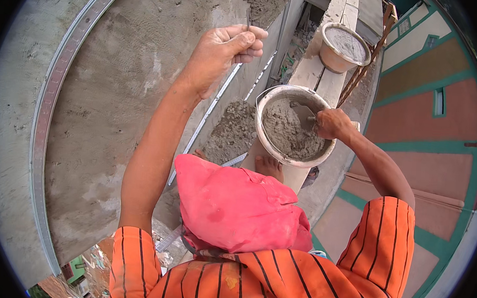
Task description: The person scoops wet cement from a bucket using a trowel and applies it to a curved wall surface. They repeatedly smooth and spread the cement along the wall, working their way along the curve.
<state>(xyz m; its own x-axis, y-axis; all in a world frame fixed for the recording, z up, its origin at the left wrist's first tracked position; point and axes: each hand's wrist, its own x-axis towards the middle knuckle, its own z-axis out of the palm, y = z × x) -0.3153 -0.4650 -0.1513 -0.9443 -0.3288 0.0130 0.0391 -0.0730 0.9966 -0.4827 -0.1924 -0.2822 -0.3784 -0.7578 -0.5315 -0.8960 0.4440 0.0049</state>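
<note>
An orange striped shirt (296,278) is showing nearest. The left hand (228,54), arm extended, is pinching a thin dark strip (248,18). The right hand (333,123), elbow bent, is curling its fingers around a trowel (311,118) in the mortar bucket (303,163), which is overlapping the plank's (330,84) right edge.

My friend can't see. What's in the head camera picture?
The right hand grips what looks like a trowel in a bucket of mortar, while the left hand pinches a thin dark piece before a plastered wall. A second bucket stands ahead.
</note>
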